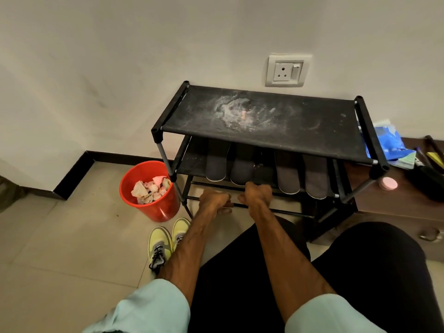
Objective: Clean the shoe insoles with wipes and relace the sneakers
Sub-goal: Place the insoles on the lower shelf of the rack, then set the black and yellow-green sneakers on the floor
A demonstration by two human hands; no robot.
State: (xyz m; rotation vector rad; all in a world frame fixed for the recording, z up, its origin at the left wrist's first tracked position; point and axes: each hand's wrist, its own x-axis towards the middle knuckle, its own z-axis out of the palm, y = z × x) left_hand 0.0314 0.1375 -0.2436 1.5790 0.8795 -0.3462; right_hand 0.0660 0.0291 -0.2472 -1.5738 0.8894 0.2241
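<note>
— Step?
— Cleaning seems done: four dark grey insoles (pixel 288 177) lie on the black fabric rack's (pixel 312 128) middle shelf. Left hand (pixel 214 200), right hand (pixel 257 193) curl below; around what, cannot tell.
— Next?
— Likely refit, relace.

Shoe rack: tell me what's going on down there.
A person faces the black shoe rack, both hands low at its front. The left hand and right hand have curled fingers near the lower bars; what they hold is hidden. Four dark insoles lie side by side on the middle shelf. A pair of yellow-green sneakers stands on the floor beside a red bin of crumpled wipes.
</note>
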